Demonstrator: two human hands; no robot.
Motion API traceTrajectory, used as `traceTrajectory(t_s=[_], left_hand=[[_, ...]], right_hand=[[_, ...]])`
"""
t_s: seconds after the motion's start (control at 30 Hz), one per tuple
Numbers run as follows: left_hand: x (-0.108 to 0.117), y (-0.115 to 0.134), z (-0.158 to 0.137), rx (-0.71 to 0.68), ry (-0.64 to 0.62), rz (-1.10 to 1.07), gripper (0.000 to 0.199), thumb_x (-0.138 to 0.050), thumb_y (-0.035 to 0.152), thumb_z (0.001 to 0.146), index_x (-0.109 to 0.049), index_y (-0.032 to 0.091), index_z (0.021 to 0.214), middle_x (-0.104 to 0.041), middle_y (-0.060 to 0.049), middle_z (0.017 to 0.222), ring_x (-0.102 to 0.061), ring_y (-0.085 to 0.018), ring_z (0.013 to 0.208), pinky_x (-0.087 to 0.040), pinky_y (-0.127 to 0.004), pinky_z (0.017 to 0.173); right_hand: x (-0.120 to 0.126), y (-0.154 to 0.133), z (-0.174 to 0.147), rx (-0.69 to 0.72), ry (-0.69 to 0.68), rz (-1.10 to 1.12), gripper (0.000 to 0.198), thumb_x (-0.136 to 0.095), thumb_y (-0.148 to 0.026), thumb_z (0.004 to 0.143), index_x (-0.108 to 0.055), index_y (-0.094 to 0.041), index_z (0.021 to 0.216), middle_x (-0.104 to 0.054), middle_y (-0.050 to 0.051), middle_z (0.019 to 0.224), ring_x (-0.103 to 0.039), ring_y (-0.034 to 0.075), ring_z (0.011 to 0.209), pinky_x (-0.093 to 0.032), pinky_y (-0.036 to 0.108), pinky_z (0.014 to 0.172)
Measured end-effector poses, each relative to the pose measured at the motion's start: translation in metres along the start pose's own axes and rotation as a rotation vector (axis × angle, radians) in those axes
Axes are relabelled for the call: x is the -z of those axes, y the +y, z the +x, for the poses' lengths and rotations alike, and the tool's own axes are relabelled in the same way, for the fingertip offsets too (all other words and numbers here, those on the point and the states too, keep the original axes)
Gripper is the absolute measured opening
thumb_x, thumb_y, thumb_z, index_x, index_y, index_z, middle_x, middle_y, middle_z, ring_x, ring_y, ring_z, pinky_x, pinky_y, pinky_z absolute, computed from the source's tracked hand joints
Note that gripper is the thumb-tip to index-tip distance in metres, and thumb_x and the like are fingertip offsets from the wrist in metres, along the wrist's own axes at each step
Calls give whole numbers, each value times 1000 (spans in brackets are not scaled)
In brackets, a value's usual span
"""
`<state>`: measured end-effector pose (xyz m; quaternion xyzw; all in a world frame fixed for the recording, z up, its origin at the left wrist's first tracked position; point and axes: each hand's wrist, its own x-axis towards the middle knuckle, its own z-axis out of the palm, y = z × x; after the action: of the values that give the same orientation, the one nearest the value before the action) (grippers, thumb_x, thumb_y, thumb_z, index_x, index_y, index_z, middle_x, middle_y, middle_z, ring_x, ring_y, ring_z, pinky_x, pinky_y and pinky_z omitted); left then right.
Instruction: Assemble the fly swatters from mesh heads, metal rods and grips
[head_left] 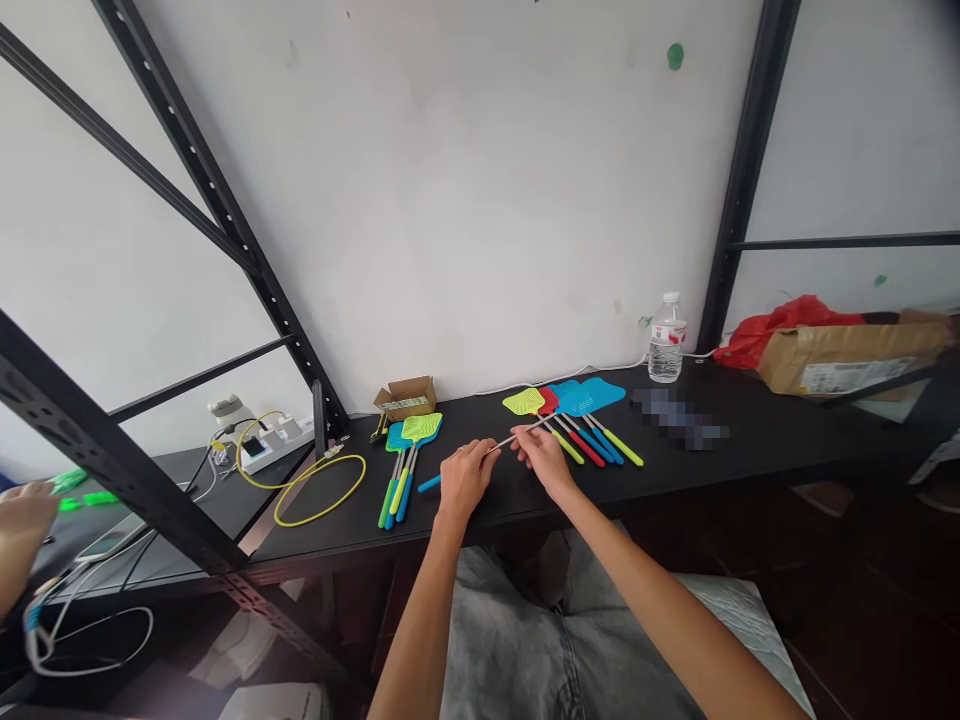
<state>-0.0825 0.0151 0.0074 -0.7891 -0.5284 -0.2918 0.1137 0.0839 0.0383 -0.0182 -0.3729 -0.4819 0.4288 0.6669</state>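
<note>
A fly swatter with a blue handle [430, 484] lies slantwise in front of me, its thin metal rod rising to the right. My left hand [465, 475] is closed around it near the handle. Farther along the rod, the fingers of my right hand [543, 458] pinch it. The rod's far end runs up to the overlapping blue swatter heads [600, 396], and which head belongs to it is hard to tell. Beside my right hand lies a row of swatters with yellow, red and blue handles [589, 447]. Left of my left hand rests another group of swatters [405, 470].
A small open carton [406, 398] stands by the wall. At the right are a water bottle [667, 338], a blurred patch and a cardboard box [847, 355]. A yellow cable [319, 490] and power strip [277, 443] lie left. Another person's hand [26, 510] shows far left.
</note>
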Motion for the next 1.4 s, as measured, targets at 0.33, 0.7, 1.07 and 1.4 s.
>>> traceTrajectory(t_s=[0.33,0.7,1.07,1.4], left_hand=[[-8,1,0,-84,-7,-41,38,-34,46,100,-66,29,113,-72,-2,99,-65,-15,87,-37,-24,67],[0,-5,2,0,32,71,36,-35,40,100,-69,29,107,-71,-5,96,-60,-19,89,-34,-32,83],[-5,-8,2,30,282,61,24,-45,24,97,-68,27,95,-72,-2,93,-59,-21,95,-28,-41,100],[-4,-1,0,-188,147,-61,26,-44,34,98,-65,24,109,-68,-5,92,-60,-18,84,-42,-29,77]], right_hand=[[0,7,-2,4,-162,-139,38,-64,-56,78,-67,-18,81,-63,4,68,-59,18,66,-39,24,50],[14,6,-1,44,299,105,42,-63,-59,79,-64,-17,83,-57,2,66,-52,13,55,-36,24,45],[15,5,-1,57,484,305,45,-66,-61,76,-64,-16,81,-55,0,64,-50,11,53,-39,22,43],[5,-5,-10,25,-14,-44,44,-63,-58,79,-72,-17,91,-68,6,74,-55,13,57,-38,23,46]])
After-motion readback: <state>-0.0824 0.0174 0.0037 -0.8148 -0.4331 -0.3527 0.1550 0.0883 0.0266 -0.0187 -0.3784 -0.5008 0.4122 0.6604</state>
